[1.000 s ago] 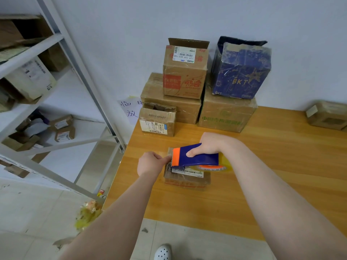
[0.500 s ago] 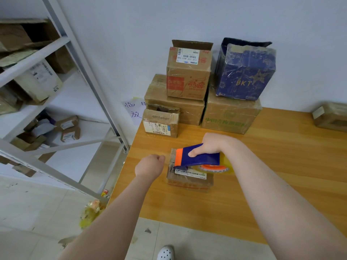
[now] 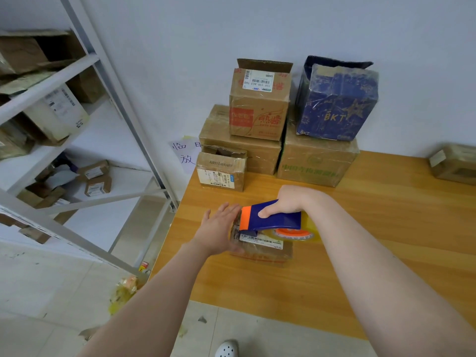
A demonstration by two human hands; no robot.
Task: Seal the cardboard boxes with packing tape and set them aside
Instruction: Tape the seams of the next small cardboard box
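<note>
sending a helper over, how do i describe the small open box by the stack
On the wooden table, boxes are stacked against the wall. The small open box stands on the tabletop at the stack's left front. It alone carries LIBRARY lettering above a white label.

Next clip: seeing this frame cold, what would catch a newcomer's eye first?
The blue and orange tape dispenser stands out, gripped by the right hand over a small cardboard box near the left edge of the wooden table. The left hand rests with straight fingers against that box's left end. Behind them, a dark blue BKT box tops the stack against the wall.
</note>
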